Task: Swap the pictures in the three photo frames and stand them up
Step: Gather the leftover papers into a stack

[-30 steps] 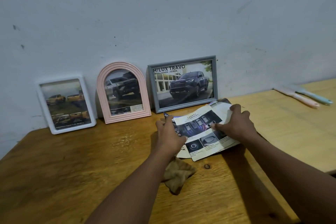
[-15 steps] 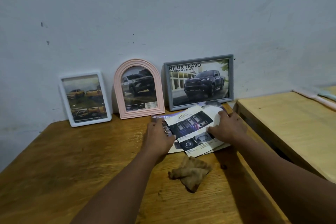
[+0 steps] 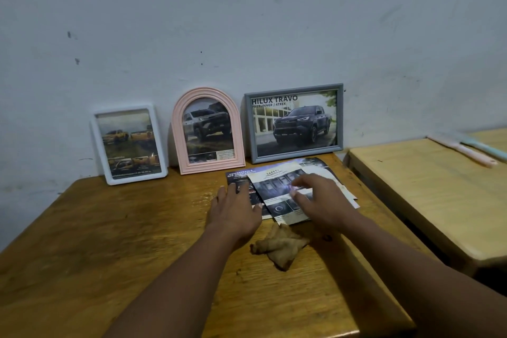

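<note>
Pale, scuffed wall backs a wooden tabletop (image 3: 109, 241) where three frames lean upright: a white frame (image 3: 94, 145), a pink arched frame (image 3: 177, 132) and a grey frame (image 3: 340, 118), each with a truck picture in it. Loose brochure sheets (image 3: 274, 186) lie flat just in front of the grey frame, a crumpled brown cloth (image 3: 279, 247) near them.

The left hand (image 3: 236, 211) rests fingers spread on the sheets' left edge; the right hand (image 3: 318, 200) hovers open over them, gripping nothing. Sliding the stack back could nudge the grey frame's foot and tip it; a careless pinch could crease the paper.

Compared with half a second ago, both hands have loosened and flattened, and the sheets sit fanned more widely.
</note>
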The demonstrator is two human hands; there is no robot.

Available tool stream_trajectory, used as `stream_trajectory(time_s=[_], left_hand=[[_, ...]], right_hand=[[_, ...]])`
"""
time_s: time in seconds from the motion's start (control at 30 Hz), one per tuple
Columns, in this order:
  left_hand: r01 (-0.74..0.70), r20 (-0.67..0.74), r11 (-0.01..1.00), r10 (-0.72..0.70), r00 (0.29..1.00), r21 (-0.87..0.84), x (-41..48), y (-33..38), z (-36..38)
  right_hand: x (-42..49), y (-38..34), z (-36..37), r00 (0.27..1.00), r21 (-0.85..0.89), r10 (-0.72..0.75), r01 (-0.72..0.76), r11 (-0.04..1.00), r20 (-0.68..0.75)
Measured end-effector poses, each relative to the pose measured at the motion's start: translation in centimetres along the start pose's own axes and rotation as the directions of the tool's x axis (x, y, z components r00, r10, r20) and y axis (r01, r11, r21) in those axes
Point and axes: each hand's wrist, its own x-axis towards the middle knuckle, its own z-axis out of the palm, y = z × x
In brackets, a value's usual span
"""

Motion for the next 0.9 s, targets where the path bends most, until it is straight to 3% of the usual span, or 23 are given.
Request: stream_trajectory(time_s=[0.13,0.37,0.7,0.9], left_hand=[[-0.060,0.011,0.998,0.060,0.998,0.024,-2.3,0.4,-1.3],[-0.057,0.108,0.998,0.056,0.993,-0.001,-5.5,0.4,-1.7],[-0.135,0.051,0.991,0.134,0.990,0.000,-6.0,3.5,-3.3],[-0.238,0.106,0.971,0.238,0.965,-0.021,-6.3,8.4,-2.3]], right_hand=[[-4.4,-2.9,0.4,0.988,-0.008,-0.156,0.156,0.988,0.021],[-8.8,-3.4,1.4,0.965,-0.200,-0.187,0.223,0.954,0.186],[-9.1,-2.8,-4.7,0.990,-0.232,-0.065,0.094,0.968,0.129],[-12.1,0.4,-9.4,0.997,-0.270,0.041,-0.021,0.963,0.071]])
